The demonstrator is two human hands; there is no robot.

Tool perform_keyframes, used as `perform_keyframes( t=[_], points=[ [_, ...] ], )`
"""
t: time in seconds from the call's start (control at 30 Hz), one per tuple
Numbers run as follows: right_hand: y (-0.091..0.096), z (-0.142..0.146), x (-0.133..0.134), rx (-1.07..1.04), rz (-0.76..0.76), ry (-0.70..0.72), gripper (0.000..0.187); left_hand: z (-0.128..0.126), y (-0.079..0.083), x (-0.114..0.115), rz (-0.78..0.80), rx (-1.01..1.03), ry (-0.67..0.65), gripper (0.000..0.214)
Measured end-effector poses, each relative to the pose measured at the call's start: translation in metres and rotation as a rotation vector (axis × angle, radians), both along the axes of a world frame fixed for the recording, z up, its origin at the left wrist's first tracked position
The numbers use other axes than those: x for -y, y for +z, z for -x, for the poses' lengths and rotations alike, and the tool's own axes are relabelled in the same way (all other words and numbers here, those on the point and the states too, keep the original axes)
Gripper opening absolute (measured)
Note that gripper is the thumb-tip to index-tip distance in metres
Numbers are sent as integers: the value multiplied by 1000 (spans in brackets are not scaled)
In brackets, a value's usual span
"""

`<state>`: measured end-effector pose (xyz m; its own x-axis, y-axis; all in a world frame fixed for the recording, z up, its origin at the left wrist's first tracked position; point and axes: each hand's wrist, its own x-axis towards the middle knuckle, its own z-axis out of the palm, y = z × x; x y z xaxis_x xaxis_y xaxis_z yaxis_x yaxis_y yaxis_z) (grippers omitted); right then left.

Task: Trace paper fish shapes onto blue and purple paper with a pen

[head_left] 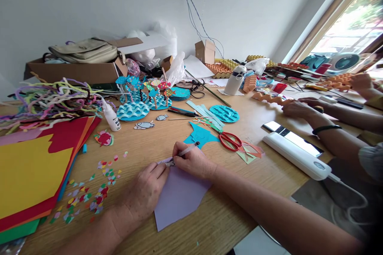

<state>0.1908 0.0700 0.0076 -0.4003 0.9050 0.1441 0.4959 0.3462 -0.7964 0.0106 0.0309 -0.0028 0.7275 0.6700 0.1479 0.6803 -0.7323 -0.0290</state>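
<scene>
My right hand (pixel 193 161) is closed around a pen (pixel 189 149) with a clear barrel and dark end, tilted over the purple paper (pixel 181 199). At the paper's upper edge, the pen hand meets a small grey-and-white cutout (pixel 170 162), partly hidden by fingers. My left hand (pixel 146 187) lies with its fingers flat, pressing on the cutout and the paper's left side; its thumb is hidden. Beyond my right hand are a cut blue paper piece (pixel 201 134) and red-handled scissors (pixel 230 141). Two fish cutouts, one larger (pixel 144 125) and one smaller (pixel 162 117), lie farther back.
Coloured paper sheets (pixel 30 171) and scattered paper bits (pixel 95 195) lie left, near a glue bottle (pixel 111 115) and fuzzy craft stems (pixel 60 97). Blue wave-topped discs (pixel 133 111) stand behind. At right are a white device (pixel 296 155), a phone (pixel 295 139) and another person's hands (pixel 302 109).
</scene>
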Motion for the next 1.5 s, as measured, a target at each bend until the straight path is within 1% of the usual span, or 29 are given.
perform_keyframes(
  t=[0.1,0.23,0.47,0.6,0.73,0.83,1.0,1.23,1.5],
  points=[
    [-2,0,0,-28,-2,1,14,-2,3,0,24,-27,3,33],
    [-6,-2,-1,-38,-22,-6,15,-2,1,0,27,-32,1,31],
    [-10,-6,-2,14,-35,-61,10,-1,0,-3,-15,3,-32,33],
    [-8,-7,-1,33,-22,-90,9,-1,0,-4,-1,17,-21,34],
    [-7,-6,1,48,-52,-91,9,1,-2,-4,-5,40,-23,37],
    [-7,-6,2,41,-67,-91,9,1,-4,-5,-4,20,-26,40],
    [-8,-7,3,38,-103,-89,10,-3,-3,-4,27,-29,15,37],
    [-5,-7,10,115,-156,-104,7,-6,-1,-4,56,-62,52,35],
    [-1,-7,16,142,-173,-96,6,-4,-6,-7,63,-30,30,34]
  ],
)
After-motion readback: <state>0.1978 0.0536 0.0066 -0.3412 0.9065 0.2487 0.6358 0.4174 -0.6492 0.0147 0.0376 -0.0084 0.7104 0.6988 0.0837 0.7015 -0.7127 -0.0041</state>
